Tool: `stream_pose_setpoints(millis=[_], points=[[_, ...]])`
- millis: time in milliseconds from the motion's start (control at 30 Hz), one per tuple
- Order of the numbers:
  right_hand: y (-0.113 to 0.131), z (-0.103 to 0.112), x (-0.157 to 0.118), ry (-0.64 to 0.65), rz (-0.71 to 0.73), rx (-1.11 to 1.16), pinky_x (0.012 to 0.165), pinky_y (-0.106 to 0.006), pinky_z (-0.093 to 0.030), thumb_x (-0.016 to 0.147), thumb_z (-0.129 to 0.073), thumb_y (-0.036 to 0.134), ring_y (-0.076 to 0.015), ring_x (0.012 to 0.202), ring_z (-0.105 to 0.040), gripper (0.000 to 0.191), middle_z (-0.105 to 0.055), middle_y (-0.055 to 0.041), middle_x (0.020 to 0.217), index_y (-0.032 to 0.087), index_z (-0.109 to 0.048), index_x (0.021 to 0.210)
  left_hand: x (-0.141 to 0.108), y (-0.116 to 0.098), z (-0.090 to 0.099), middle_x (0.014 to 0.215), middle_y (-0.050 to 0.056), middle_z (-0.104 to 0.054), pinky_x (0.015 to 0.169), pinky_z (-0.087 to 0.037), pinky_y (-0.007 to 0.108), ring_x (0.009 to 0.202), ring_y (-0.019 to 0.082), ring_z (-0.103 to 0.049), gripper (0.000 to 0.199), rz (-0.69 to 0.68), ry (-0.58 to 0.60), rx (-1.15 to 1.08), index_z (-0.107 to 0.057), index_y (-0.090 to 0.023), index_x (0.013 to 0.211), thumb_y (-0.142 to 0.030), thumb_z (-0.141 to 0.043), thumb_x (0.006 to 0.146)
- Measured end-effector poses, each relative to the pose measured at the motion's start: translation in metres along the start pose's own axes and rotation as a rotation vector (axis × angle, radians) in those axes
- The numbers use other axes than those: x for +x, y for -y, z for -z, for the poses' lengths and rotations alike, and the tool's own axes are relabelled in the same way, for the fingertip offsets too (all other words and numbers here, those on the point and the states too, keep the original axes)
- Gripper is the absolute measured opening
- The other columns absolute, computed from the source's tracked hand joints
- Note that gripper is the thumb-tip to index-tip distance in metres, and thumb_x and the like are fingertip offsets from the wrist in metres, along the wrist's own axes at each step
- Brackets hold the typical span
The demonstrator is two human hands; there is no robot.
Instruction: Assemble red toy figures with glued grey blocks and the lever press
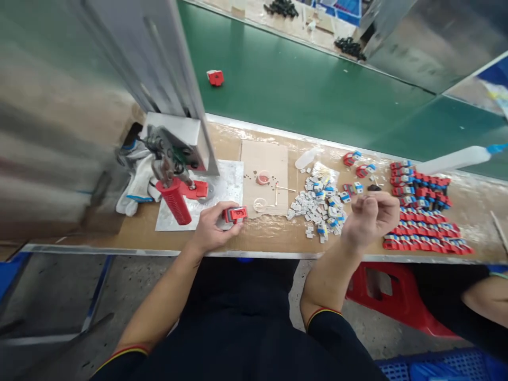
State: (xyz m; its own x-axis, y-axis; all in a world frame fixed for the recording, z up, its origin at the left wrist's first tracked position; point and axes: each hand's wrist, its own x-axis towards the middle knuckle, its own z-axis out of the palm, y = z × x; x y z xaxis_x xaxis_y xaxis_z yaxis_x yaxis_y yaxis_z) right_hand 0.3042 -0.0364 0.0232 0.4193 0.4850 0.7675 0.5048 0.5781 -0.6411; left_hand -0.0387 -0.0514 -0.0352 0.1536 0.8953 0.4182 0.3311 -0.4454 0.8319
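In the head view, the red-and-grey part (235, 214) lies between the thumb and fingers of the left hand (217, 225), gripped at its sides with its red face up, just right of the metal plate (177, 218); the right hand (369, 216) is held with curled fingers above the bench, and whether they pinch anything I cannot tell. On the cardboard sheet (264, 153) sits a small round dish (262, 178) with something reddish in it, and nearer the person a clear ring-shaped item (260, 205); a blue crate (349, 9) stands across the green belt (286, 74), its contents too blurred to name.

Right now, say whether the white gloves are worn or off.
Off: the gloves lie heaped by the press; left hand and right hand are bare.
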Motion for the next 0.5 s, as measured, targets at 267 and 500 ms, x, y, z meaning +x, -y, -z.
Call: stream_pose_setpoints(millis=[267,500], points=[[0.044,0.094,-0.072,0.711,-0.107,-0.694,0.087,-0.041,-0.059,0.105,-0.063,0.04,-0.0253,0.097,-0.071,0.021,-0.076,-0.0091,0.103,0.025,-0.078,0.107,-0.026,-0.035,-0.011,0.086,0.005,-0.082,0.068,-0.066,0.026,0.073,0.02,-0.081,0.038,0.326,0.045,-0.431,-0.074,-0.018,0.108,-0.033,-0.089,0.077],[0.02,0.101,-0.085,0.702,-0.232,-0.883,0.098,-0.047,-0.056,0.103,-0.058,0.048,-0.0303,0.107,-0.068,0.034,-0.075,-0.0131,0.113,0.023,-0.077,0.119,-0.052,-0.051,-0.017,0.092,0.008,-0.084,0.075,-0.071,0.032,0.081,0.026,-0.085,0.043,0.564,0.16,-0.68,-0.075,-0.018,0.113,-0.031,-0.095,0.077]])
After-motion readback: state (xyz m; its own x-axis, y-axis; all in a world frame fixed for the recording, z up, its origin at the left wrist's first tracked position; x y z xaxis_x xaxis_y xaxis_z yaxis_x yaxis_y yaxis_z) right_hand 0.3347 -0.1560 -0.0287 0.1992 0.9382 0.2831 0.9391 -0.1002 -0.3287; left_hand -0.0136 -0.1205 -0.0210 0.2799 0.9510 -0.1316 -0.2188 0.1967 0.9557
